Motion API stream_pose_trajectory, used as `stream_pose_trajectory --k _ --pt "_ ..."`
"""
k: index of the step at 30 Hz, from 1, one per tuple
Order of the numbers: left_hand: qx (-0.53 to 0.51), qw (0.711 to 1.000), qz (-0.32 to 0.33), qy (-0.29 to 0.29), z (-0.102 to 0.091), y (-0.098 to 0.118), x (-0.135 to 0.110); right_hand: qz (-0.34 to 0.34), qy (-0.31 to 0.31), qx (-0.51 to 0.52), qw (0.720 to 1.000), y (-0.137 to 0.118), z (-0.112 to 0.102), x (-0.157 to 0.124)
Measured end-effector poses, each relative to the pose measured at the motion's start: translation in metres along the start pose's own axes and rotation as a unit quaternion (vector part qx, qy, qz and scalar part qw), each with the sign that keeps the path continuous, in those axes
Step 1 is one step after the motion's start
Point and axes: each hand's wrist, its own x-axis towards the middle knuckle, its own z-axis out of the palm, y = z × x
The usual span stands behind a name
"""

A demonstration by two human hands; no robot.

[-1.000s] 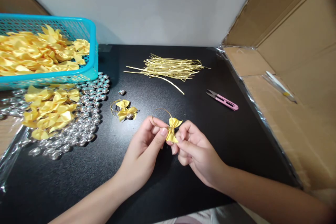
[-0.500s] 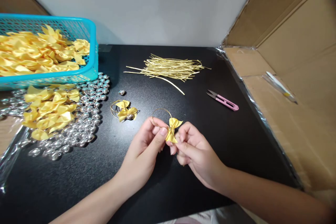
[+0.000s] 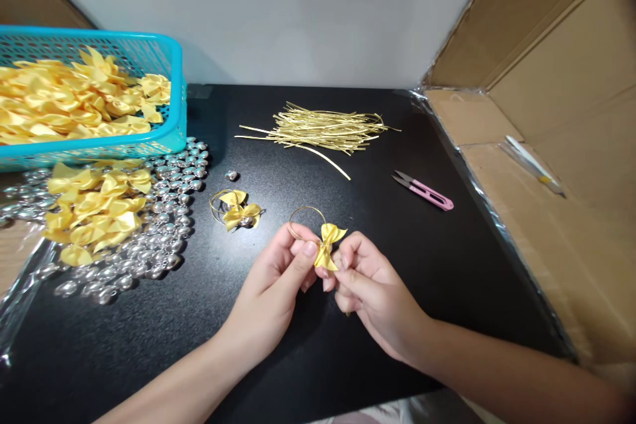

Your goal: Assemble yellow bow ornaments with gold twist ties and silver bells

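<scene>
A yellow ribbon bow (image 3: 328, 246) with a loop of gold cord (image 3: 309, 208) is held between my hands above the black tabletop. My left hand (image 3: 281, 271) pinches the cord and the bow's left side between thumb and fingers. On the other side, my right hand (image 3: 370, 281) is closed, its thumb and forefinger pinching at the bow's lower right edge; what exactly lies between those fingertips is hidden. Left of my hands lie finished-looking bows with cord loops and silver beads (image 3: 241, 212). A single silver bead (image 3: 231, 175) sits just behind them.
A turquoise basket (image 3: 176, 93) of yellow bows stands at the back left. Before it, loose bows (image 3: 99, 212) lie on many silver beads (image 3: 163, 245). Gold cords (image 3: 328, 129) are piled at the back; pink thread snips (image 3: 424, 192) lie right. Cardboard (image 3: 556, 252) borders the right side.
Almost nothing differs. The whole view has shifted very slightly, and both hands keep the same grip on the bow and cord.
</scene>
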Motion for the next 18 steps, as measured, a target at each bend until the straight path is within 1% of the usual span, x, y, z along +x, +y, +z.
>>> stream_pose_trajectory --k 3,6,12,15,18 --pt "0.032 0.999 0.032 -0.001 0.0004 0.0006 -0.0003 0.003 0.003 0.004 1.0 0.0001 0.0002 -0.0002" --pt "0.081 0.994 0.079 0.007 0.0016 0.0018 -0.0011 0.001 0.006 0.001 1.0 -0.0002 0.0005 -0.0009" --pt "0.178 0.97 0.162 0.021 -0.0006 -0.0013 -0.0055 -0.021 0.022 -0.021 0.999 0.0005 0.0025 -0.0028" --pt "0.206 0.963 0.173 0.026 -0.004 -0.0052 -0.0078 -0.021 0.015 -0.03 0.999 0.002 0.0034 -0.0027" --pt "0.199 0.967 0.158 0.033 -0.005 -0.0073 -0.0091 -0.031 -0.006 -0.054 0.998 0.0034 0.0034 -0.0014"
